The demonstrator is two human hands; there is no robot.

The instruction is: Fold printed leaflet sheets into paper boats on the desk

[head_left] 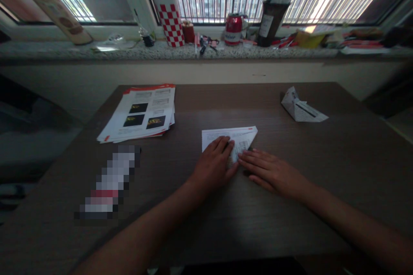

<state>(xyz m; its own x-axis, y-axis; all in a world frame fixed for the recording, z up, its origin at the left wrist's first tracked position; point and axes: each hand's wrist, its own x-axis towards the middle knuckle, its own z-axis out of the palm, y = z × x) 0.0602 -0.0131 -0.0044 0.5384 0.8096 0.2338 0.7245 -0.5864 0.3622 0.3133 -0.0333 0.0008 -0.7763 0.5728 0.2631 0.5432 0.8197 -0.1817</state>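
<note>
A printed white sheet of paper (247,134), folded to a slanted edge on its right, lies flat on the dark wooden table (193,232). My left hand (215,161) rests on top of it, fingers stretched out and pressing it down. At the paper's lower right edge, the fingertips of my right hand (269,169) touch it, with the fingers extended flat. Both palms cover the lower part of the sheet, so its near edge is partly hidden. Farther back on the right stands a folded paper shape (301,109) made from similar printed paper.
A stack of printed sheets (151,107) lies at the back left, with a pixelated phone-like object (109,182) nearer me. Behind the table, the stone windowsill (129,53) carries a checkered bottle (171,23), a red-and-white can (233,30) and a dark cup (271,21).
</note>
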